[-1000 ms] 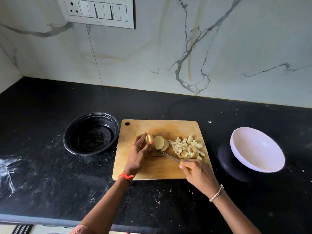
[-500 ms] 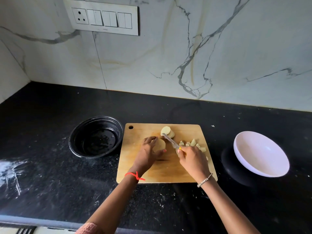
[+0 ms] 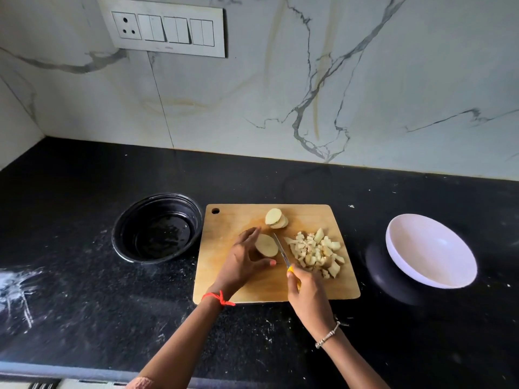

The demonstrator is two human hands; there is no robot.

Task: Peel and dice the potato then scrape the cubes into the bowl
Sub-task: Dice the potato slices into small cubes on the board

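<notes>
A wooden cutting board (image 3: pixel 247 287) lies on the black counter. My left hand (image 3: pixel 241 262) holds a flat potato slice (image 3: pixel 266 245) between fingers and thumb on the board. My right hand (image 3: pixel 307 293) grips a yellow-handled knife (image 3: pixel 281 250), its blade lying just right of that slice. A small stack of potato slices (image 3: pixel 276 218) sits near the board's far edge. A heap of diced potato cubes (image 3: pixel 316 252) lies on the board's right part. The white bowl (image 3: pixel 431 249) stands empty to the right of the board.
A black round bowl (image 3: pixel 157 227) stands just left of the board. White smears mark the counter (image 3: pixel 84 304) at the far left. A marble wall with a switch panel (image 3: pixel 165 26) rises behind. The counter's front edge runs along the bottom.
My left hand has drawn one slice toward the board's middle, leaving the other slices stacked at the far edge. The knife has moved from those slices to beside the held slice.
</notes>
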